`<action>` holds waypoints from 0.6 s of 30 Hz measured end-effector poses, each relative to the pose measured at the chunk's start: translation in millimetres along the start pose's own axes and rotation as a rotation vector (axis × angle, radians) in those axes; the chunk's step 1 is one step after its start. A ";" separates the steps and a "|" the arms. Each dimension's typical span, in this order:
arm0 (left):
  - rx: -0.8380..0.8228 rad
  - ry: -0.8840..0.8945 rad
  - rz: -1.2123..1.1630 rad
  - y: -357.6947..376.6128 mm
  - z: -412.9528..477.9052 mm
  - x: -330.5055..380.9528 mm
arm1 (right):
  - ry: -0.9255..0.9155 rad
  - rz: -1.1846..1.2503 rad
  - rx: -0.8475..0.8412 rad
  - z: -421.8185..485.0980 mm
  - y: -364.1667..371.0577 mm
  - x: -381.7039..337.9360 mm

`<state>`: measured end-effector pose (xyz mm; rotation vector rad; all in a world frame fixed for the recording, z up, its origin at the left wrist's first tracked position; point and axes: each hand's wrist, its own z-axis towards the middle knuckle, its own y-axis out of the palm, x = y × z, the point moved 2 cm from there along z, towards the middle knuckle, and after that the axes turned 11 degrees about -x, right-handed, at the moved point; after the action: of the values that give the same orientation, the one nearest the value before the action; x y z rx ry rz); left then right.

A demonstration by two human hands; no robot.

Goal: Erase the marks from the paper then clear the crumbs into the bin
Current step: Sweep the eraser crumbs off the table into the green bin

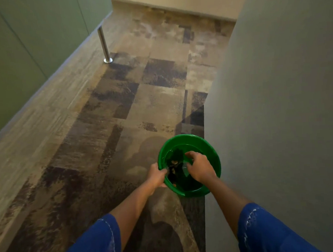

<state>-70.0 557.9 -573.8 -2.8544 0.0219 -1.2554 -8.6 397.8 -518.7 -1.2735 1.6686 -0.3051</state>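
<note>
A round green bin point(205, 143) stands on the carpet against a grey wall, seen from above, with dark rubbish inside it. My left hand point(157, 176) sits at the bin's near-left rim, fingers curled over the edge. My right hand point(198, 167) hovers over the bin's opening with its fingers curled downward; whether it holds anything is hidden. No paper or eraser is in view.
A grey wall point(278, 119) runs along the right side, close to the bin. Green cabinet fronts point(20, 47) and a metal leg point(104, 46) stand at the left. Patterned brown carpet point(131, 98) stretches ahead to a cream wall.
</note>
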 end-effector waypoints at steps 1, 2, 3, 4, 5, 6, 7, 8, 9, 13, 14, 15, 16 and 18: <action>0.003 0.016 0.005 -4.2 -16.2 16.2 | -0.007 -0.001 0.017 -10.0 -15.0 -12.5; 0.005 0.031 0.009 -8.5 -32.8 33.1 | -0.011 0.000 0.037 -21.7 -31.8 -26.5; 0.009 0.045 0.008 -12.1 -49.3 49.7 | -0.017 0.000 0.058 -33.0 -47.7 -39.9; 0.015 0.058 0.004 -15.3 -64.4 63.3 | -0.023 0.001 0.075 -43.7 -61.4 -51.2; 0.018 0.076 -0.001 -18.0 -80.9 79.2 | -0.031 0.001 0.091 -55.0 -76.7 -62.8; 0.017 0.093 -0.003 -21.0 -97.2 95.8 | -0.033 0.006 0.103 -67.5 -92.9 -75.1; 0.017 0.107 -0.003 -23.6 -112.6 111.7 | -0.038 0.008 0.116 -79.1 -108.4 -86.6; 0.022 0.120 0.001 -25.6 -126.7 126.8 | -0.047 0.007 0.132 -89.8 -123.0 -97.9; 0.021 0.138 0.005 -26.5 -141.6 141.9 | -0.059 0.006 0.145 -99.8 -136.9 -108.0; 0.011 0.213 0.046 -25.0 -202.2 202.9 | -0.103 0.013 0.230 -145.7 -192.9 -149.2; 0.009 0.225 0.061 -25.0 -213.3 214.0 | -0.117 0.003 0.237 -153.2 -202.2 -157.3; 0.005 0.235 0.072 -24.6 -222.9 226.7 | -0.132 -0.006 0.247 -162.1 -213.4 -164.4; -0.006 0.244 0.091 -22.3 -234.1 241.1 | -0.137 -0.019 0.261 -174.1 -226.8 -170.7; -0.024 0.259 0.121 -20.2 -254.0 259.6 | -0.162 -0.051 0.286 -190.6 -246.3 -183.2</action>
<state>-81.6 568.4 -210.4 -2.6418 0.2121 -1.5956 -19.3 384.0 -157.9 -1.0964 1.4011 -0.4425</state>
